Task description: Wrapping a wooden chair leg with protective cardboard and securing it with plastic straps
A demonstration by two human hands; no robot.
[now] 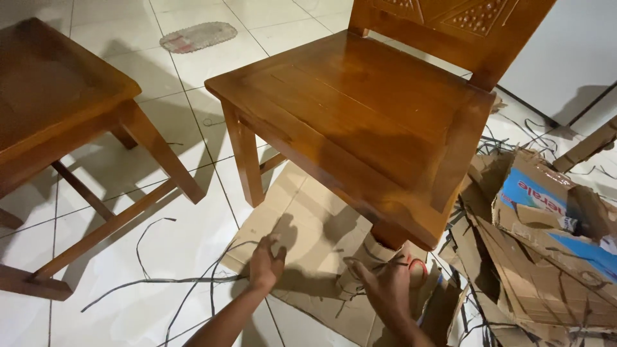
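Note:
My left hand (267, 263) rests palm down on a flat sheet of brown cardboard (302, 222) lying on the tiled floor, fingers slightly spread. Beside it, my right hand (384, 283) reaches over the cardboard near the front leg of a wooden chair (360, 109). It seems to grip something with a red loop at the fingers, maybe scissors (416, 265), though most of that object is hidden. Thin dark strips (186, 279) trail from the cardboard across the floor to the left.
A second wooden chair (58, 109) stands at the left. Torn cardboard boxes (546, 257) with blue printing pile up at the right among more dark strips. A small oval mat (198, 36) lies on the far white tiles. A white panel (572, 51) stands behind the chair.

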